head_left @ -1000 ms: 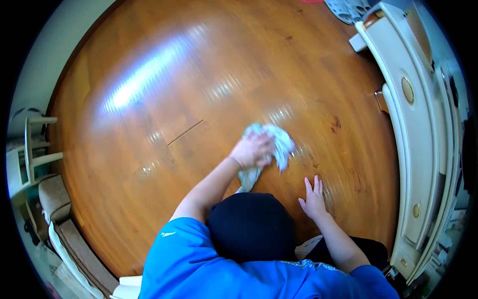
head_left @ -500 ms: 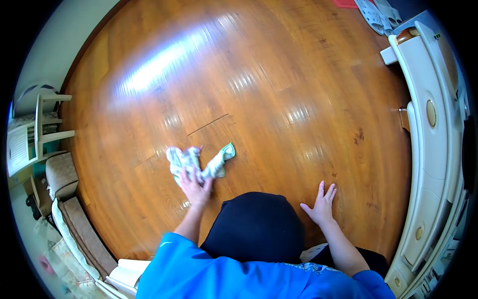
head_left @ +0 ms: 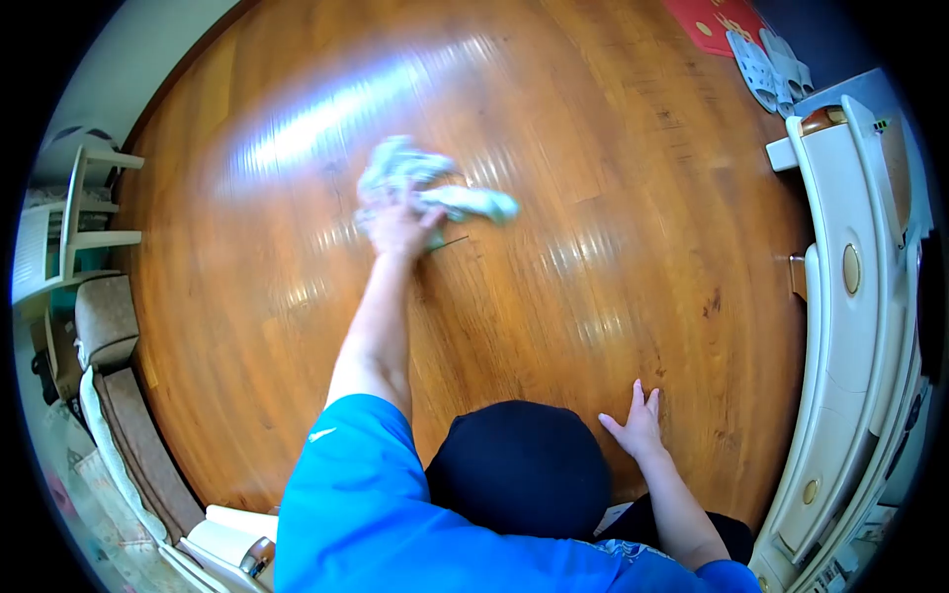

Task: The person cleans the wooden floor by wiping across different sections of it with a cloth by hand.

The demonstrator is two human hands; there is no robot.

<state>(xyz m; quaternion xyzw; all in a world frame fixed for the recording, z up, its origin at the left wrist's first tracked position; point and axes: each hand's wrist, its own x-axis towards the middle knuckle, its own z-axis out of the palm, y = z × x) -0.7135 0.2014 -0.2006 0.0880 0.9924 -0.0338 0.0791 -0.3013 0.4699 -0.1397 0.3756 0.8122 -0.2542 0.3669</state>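
A pale green-and-white cloth [head_left: 410, 166] lies bunched on the wooden floor, blurred by motion. My left hand [head_left: 399, 225] rests palm down on its near side, arm stretched far forward. The fingers look spread and flat over the cloth, though their tips are smeared. One end of the cloth trails off to the right of the hand. Lower right, my right hand [head_left: 638, 427] leans on the floor with fingers apart and nothing in it. My bent knee [head_left: 519, 469], in dark fabric, is between the two arms.
White drawers [head_left: 840, 257] run along the right side. Slippers [head_left: 759, 74] and a red mat [head_left: 704, 25] are at the upper right. At left stand a white rack [head_left: 74, 212] and a brown padded seat [head_left: 148, 445]. Light glares off the floor [head_left: 554, 326].
My left hand has slid forward across the floor, and the cloth has moved forward with it. My right hand stays planted on the floor. The view has shifted slightly.
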